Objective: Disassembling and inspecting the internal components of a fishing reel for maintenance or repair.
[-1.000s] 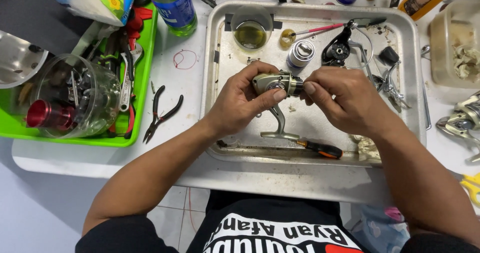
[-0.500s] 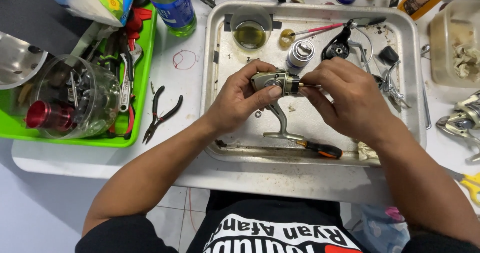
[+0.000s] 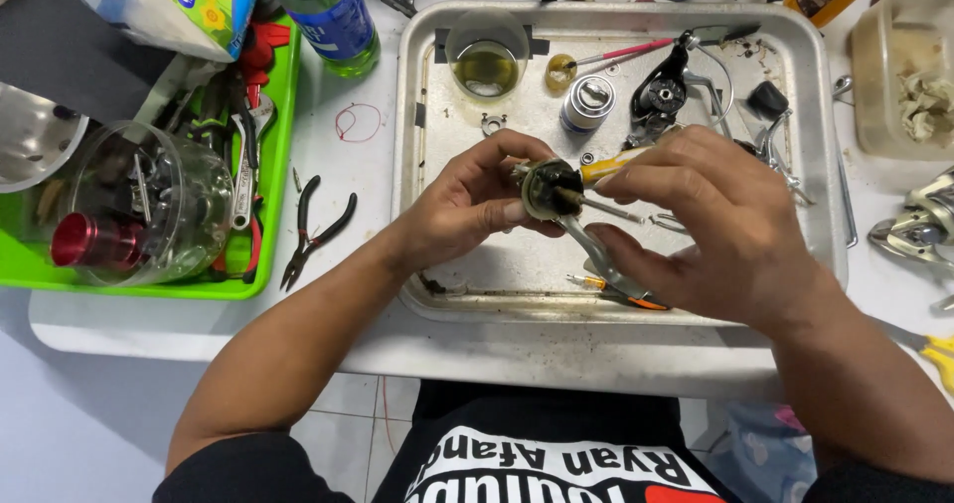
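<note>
Rotated since the earlier frame, the reel body (image 3: 553, 189) now turns its round open face toward the camera, its stem slanting down to the right. Left to right: green tray (image 3: 266, 215) of tools; black-handled pliers (image 3: 313, 230) on the white table (image 3: 199, 334); left hand (image 3: 467, 205), fingers closed around the reel body above the metal tray (image 3: 427, 205); right hand (image 3: 711, 225), fingers curled, pinching a yellow-handled tool (image 3: 606, 170) whose tip meets the reel, thumb lying along the stem.
</note>
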